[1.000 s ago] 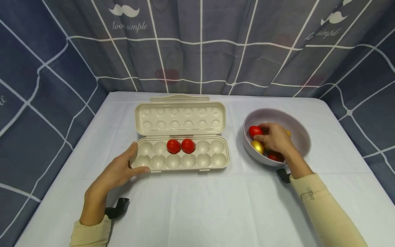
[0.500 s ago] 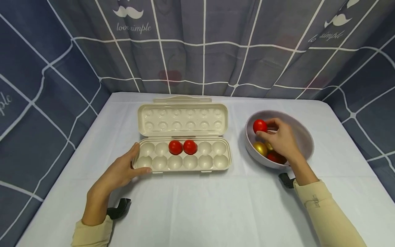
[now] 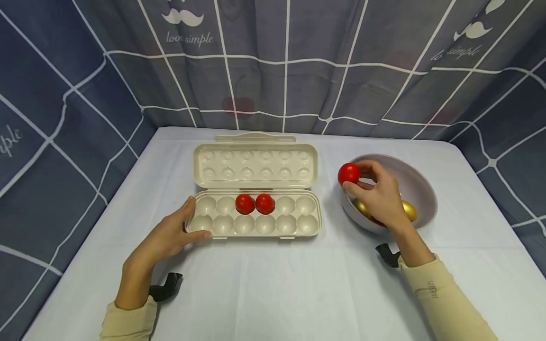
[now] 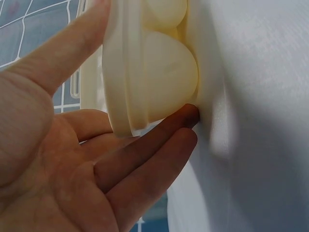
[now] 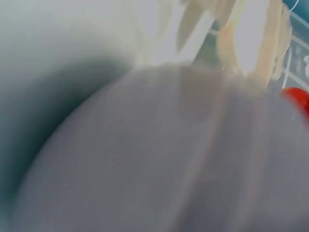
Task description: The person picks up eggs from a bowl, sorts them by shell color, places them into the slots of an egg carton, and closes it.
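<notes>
In the head view my right hand [image 3: 381, 195] pinches a red egg [image 3: 348, 174] between thumb and fingers, over the left rim of a grey-mauve bowl [image 3: 420, 187]. Gold eggs [image 3: 409, 210] lie inside that bowl, partly covered by the hand. My left hand [image 3: 164, 237] holds the left end of a cream egg box [image 3: 318, 222], its thumb along the front edge. The left wrist view shows the fingers [image 4: 149, 159] against the underside of the box. Two red eggs [image 3: 245, 204] sit side by side in the middle of the back row. Only a sliver of the held egg [image 5: 300, 102] shows in the right wrist view.
The box's lid [image 3: 256, 166] is tipped back flat behind the cups. A white cloth [image 3: 273, 284] covers the table. Dark checked curtains [image 3: 264, 85] hang at the back and on both sides. Black wrist mounts [image 3: 166, 287] are strapped to both wrists.
The right hand has lifted the red egg out of the bowl and carried it left to the rim. The left hand stays at the box. The view has shifted slightly.
</notes>
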Tool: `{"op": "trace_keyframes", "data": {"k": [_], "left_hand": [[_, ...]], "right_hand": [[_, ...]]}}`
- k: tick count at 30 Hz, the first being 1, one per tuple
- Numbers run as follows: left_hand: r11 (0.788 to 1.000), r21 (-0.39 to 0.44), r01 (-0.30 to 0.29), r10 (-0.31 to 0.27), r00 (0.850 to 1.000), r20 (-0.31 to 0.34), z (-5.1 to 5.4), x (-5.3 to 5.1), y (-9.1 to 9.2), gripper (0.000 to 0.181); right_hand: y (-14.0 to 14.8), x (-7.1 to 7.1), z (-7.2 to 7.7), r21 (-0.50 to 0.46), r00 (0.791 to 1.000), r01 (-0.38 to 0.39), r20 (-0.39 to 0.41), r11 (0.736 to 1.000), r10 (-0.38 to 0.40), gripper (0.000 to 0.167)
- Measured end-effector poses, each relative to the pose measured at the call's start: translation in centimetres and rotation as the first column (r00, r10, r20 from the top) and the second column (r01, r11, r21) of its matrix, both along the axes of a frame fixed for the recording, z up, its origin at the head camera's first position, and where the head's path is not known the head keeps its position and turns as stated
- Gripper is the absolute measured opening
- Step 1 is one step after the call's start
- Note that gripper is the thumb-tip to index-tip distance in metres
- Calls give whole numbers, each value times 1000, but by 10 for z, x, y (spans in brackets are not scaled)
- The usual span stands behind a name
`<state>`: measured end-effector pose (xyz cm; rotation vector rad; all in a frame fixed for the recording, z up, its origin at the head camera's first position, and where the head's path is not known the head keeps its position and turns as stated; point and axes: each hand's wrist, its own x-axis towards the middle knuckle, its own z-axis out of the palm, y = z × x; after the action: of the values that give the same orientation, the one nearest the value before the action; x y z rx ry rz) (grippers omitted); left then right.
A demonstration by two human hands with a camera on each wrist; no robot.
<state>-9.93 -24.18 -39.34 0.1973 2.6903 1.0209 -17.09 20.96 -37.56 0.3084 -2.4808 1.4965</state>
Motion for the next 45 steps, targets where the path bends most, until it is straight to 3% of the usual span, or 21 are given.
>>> {"op": "trace_keyframes", "data": {"k": [8, 16, 23, 35, 41, 45], "left_hand": [[1000, -26, -2, 2, 1000, -1, 0, 0, 1, 115], [1000, -23, 1, -1, 1000, -13, -2, 0, 1, 112], [1000, -19, 5, -5, 1000, -13, -1, 0, 1, 114], [1000, -13, 0, -1, 1000, -11, -1, 0, 0, 112], [999, -33, 9, -9, 1000, -9, 1, 0, 0, 112], [1000, -26, 5, -5, 1000, -6, 1, 0, 1, 112]], "right_hand": [[-36, 13, 0, -112, 990, -143, 3, 983, 144, 40], [-72, 18, -22, -66, 981, -185, 46, 981, 188, 37], [-92, 15, -35, -85, 966, -226, 104, 970, 235, 41], [-107, 8, -38, 106, 956, -243, 193, 964, 220, 38], [-115, 6, -35, 328, 965, -241, 182, 913, 189, 34], [-117, 7, -34, 358, 967, -243, 164, 902, 195, 34]]}}
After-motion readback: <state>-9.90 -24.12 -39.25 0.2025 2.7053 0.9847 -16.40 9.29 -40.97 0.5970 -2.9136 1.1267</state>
